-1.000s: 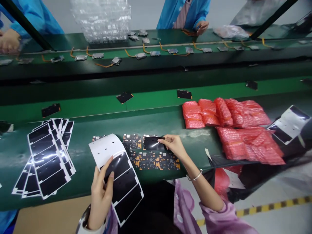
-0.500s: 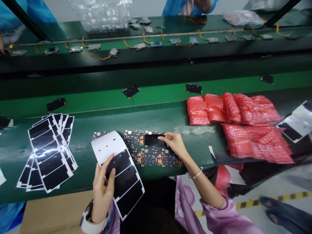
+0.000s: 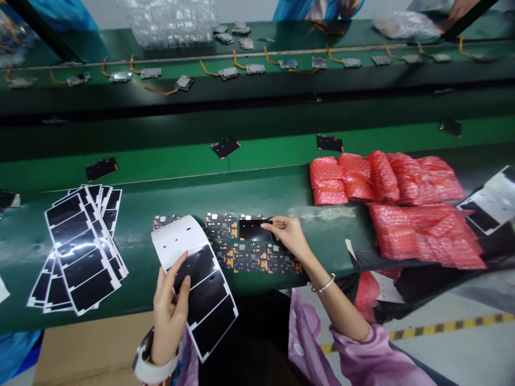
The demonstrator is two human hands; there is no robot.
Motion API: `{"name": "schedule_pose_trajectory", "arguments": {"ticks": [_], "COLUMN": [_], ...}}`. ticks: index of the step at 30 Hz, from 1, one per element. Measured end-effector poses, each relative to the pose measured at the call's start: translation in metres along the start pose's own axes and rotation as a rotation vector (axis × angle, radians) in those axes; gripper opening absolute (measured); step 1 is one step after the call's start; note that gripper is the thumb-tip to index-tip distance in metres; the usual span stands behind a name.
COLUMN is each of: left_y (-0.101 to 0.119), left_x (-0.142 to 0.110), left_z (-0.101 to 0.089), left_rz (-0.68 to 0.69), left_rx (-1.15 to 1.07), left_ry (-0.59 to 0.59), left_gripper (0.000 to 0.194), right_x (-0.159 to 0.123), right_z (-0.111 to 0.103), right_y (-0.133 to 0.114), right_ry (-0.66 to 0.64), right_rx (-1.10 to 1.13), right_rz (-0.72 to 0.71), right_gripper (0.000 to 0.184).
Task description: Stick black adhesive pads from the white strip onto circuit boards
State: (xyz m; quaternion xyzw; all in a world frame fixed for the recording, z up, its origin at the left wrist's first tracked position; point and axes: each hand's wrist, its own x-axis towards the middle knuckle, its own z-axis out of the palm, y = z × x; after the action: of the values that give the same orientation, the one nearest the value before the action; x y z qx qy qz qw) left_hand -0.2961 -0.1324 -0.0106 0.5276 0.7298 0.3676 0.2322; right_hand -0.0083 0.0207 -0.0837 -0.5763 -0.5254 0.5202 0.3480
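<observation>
My left hand (image 3: 169, 316) grips a curling strip of black rectangular film pieces on white backing (image 3: 203, 289), its thumb on the black film. My right hand (image 3: 287, 236) pinches the edge of a black film piece (image 3: 253, 230) lying on a printed circuit board. Several black-and-orange boards (image 3: 257, 258) lie in two rows on the green bench, partly hidden by the strip. A loose pile of similar strips (image 3: 82, 252) lies further left.
Pink bubble bags (image 3: 386, 182) are heaped to the right, with another backing strip (image 3: 488, 201) beyond them. Black pieces (image 3: 225, 148) ride a green belt ahead. Behind it, a further belt carries modules with orange ribbons (image 3: 184, 83). A co-worker's blue sleeve (image 3: 317, 8) shows at the top.
The view has tilted slightly, shifting the scene up. Black pieces on the green belt have moved right, and the far modules left. Both my hands keep the same hold.
</observation>
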Motion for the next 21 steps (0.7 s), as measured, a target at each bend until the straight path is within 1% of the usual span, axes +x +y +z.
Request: {"name": "schedule_pose_trajectory", "arguments": {"ticks": [5,10,13,21], "left_y": [-0.0018,-0.0008,-0.0009,-0.0058], "left_x": [-0.0008,-0.0012,-0.0012,-0.0010], "left_z": [-0.0009,-0.0017,-0.0019,-0.0010], "left_rz": [-0.041,-0.036,-0.060,-0.031], "left_rx": [-0.025,-0.018,-0.038,-0.040], "left_ry": [-0.002,-0.005,-0.004,0.002], "left_gripper": [0.045,0.045,0.045,0.046], "right_x": [0.0011,0.0019,0.0021,0.0026], "right_z": [0.0002,0.0002,0.0003,0.0002], "right_y": [0.0020,0.0037,0.0039,0.0066], "right_ry": [-0.003,-0.005,-0.005,0.001], "right_rx": [-0.009,-0.022,-0.021,-0.032], "right_rz": [0.003,0.010,0.005,-0.004], "right_gripper": [0.052,0.052,0.052,0.052]}}
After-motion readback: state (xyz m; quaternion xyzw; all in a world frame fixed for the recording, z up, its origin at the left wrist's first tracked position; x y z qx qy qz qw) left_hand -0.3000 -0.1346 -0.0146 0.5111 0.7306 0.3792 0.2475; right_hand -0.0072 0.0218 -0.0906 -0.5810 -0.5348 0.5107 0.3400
